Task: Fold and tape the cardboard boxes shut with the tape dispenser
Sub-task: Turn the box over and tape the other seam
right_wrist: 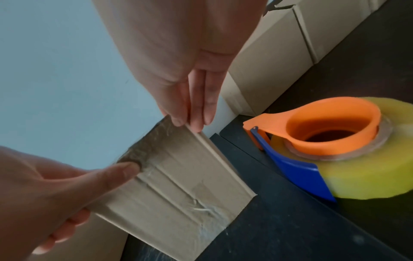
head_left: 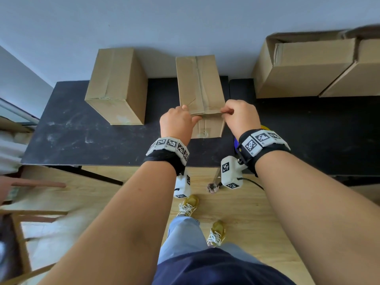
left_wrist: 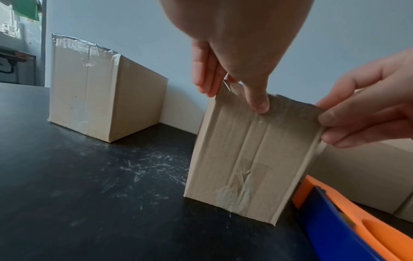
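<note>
A creased cardboard box (head_left: 199,87) stands on the black table (head_left: 82,130), its near face (left_wrist: 245,159) marked with old tape. My left hand (head_left: 176,120) pinches the near top edge at its left corner, thumb (left_wrist: 259,104) on the front face. At the right corner of that edge my right hand (head_left: 236,116) pinches it, fingers (right_wrist: 194,109) along the side. The orange and blue tape dispenser (right_wrist: 330,141) with its yellowish roll lies on the table just right of the box. In the head view my right wrist mostly hides it.
A taped-up cardboard box (head_left: 117,87) stands to the left against the wall. Larger open cardboard boxes (head_left: 308,66) fill the back right of the table. The table's front edge (head_left: 102,164) runs under my wrists. A wooden chair (head_left: 30,212) stands on the floor at left.
</note>
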Demonstrator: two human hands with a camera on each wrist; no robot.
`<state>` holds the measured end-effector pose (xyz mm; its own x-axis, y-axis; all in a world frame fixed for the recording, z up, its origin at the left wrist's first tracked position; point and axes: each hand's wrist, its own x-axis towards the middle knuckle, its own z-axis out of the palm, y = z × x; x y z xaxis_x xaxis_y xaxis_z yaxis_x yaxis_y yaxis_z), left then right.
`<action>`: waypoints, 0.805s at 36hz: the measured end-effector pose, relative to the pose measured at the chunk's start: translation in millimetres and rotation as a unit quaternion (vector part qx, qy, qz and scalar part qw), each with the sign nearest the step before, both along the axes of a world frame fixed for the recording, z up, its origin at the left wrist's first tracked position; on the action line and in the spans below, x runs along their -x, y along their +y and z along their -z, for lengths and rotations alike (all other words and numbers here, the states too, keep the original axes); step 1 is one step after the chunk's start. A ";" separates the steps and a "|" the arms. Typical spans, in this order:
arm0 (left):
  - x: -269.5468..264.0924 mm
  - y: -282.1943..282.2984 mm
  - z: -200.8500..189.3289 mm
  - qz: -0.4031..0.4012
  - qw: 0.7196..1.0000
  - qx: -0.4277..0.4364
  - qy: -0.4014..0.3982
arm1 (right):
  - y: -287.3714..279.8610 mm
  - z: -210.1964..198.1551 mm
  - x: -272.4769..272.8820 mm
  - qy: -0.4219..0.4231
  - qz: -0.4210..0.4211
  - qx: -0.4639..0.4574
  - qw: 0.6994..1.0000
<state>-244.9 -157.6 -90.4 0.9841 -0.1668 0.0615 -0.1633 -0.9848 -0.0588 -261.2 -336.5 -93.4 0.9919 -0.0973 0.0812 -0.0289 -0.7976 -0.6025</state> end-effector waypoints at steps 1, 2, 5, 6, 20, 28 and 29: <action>0.3 0.5 0.4 -0.002 1.000 0.003 -0.002 | 1.7 1.3 -0.5 -0.004 0.005 0.002 1.000; 0.3 0.6 0.8 -0.005 1.000 0.007 -0.003 | 3.3 2.3 -1.3 -0.009 0.010 0.004 1.000; -0.3 0.5 0.4 -0.011 1.000 0.017 0.001 | 3.2 4.0 -4.3 -0.013 0.014 -0.003 1.000; -0.6 1.3 0.2 -0.012 1.000 0.020 0.001 | 2.4 3.7 -5.1 -0.011 0.013 -0.006 1.000; 7.0 16.4 6.6 0.024 0.991 0.132 0.008 | 10.3 3.1 5.3 -0.035 0.029 0.035 0.998; -10.5 29.3 1.8 0.044 0.991 0.121 0.047 | 17.5 -6.6 -6.5 -0.001 0.030 0.023 0.999; -10.9 35.0 2.4 0.045 0.990 0.123 0.043 | 22.6 -8.7 -7.3 0.005 0.027 0.021 0.999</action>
